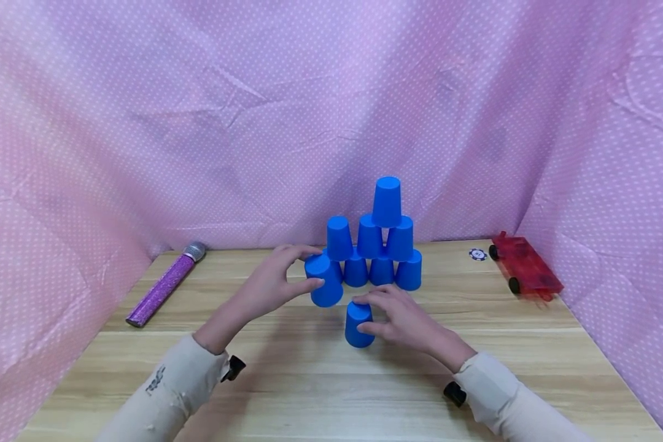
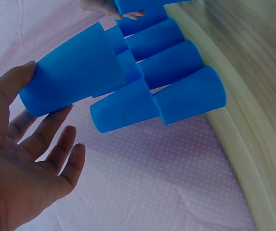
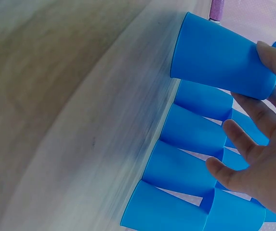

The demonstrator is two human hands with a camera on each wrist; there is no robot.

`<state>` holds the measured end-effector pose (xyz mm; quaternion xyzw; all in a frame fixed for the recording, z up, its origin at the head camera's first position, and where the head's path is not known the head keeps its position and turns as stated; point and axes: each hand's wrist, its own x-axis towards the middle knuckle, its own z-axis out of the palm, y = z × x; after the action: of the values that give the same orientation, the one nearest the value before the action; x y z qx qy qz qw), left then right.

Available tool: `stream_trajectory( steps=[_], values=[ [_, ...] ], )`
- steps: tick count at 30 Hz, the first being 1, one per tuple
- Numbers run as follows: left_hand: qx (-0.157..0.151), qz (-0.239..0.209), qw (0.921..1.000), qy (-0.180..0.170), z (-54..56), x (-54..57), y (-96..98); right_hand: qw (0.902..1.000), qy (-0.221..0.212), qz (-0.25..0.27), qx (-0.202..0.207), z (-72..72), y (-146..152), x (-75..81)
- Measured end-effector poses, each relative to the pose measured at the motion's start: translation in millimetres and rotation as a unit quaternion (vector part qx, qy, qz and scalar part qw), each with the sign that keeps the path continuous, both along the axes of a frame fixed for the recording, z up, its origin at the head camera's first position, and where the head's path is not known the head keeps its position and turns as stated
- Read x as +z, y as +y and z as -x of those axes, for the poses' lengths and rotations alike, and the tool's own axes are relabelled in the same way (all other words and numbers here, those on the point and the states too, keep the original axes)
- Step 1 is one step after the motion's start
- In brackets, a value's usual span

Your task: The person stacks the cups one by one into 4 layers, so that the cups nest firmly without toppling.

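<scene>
Between thumb and fingers, my left hand (image 1: 269, 280) pinches an upside-down blue cup (image 2: 72, 72) by its narrow end, tilted and held up in front of the stack's left side. My right hand (image 1: 400, 317) grips a second upside-down blue cup (image 1: 358, 325) near its base, low over the table and nearer to me; whether its rim touches the wood I cannot tell. Behind both hands stands a pyramid of upturned blue cups (image 1: 387, 202): several in the bottom row, three in the middle row, one on top at the right. The held left cup partly hides the bottom row's left end.
A purple glittery microphone (image 1: 166, 285) lies on the wooden table (image 1: 320, 393) at the left. A poker chip (image 1: 477, 254) and a red toy car (image 1: 525, 264) are at the right. Pink dotted cloth (image 1: 287, 123) hangs behind and along both sides.
</scene>
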<state>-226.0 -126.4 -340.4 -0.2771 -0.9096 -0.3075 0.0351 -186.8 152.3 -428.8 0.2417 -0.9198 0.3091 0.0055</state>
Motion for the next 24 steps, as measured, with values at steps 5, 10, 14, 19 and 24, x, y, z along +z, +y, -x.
stream_trajectory(
  steps=[5,10,14,19,24],
  values=[
    [0.003,-0.002,1.0000,0.005,0.0,9.4,1.6,1.0000,-0.001,-0.004,-0.003,0.1,-1.0,-0.4],
    [-0.003,-0.022,0.9995,0.021,3.2,20.8,2.5,1.0000,-0.002,-0.001,-0.002,-0.6,-1.8,0.9],
    [-0.005,-0.035,0.9989,0.030,7.4,29.5,4.2,1.0000,-0.001,-0.001,-0.001,-0.8,-1.8,1.7],
    [0.000,-0.047,0.9986,0.025,12.5,39.7,8.1,1.0000,0.000,-0.002,-0.002,-0.8,-1.5,1.1],
    [0.005,-0.047,0.9984,0.031,20.2,50.4,15.7,1.0000,-0.004,-0.001,-0.005,-1.4,-1.3,0.8]
  ],
)
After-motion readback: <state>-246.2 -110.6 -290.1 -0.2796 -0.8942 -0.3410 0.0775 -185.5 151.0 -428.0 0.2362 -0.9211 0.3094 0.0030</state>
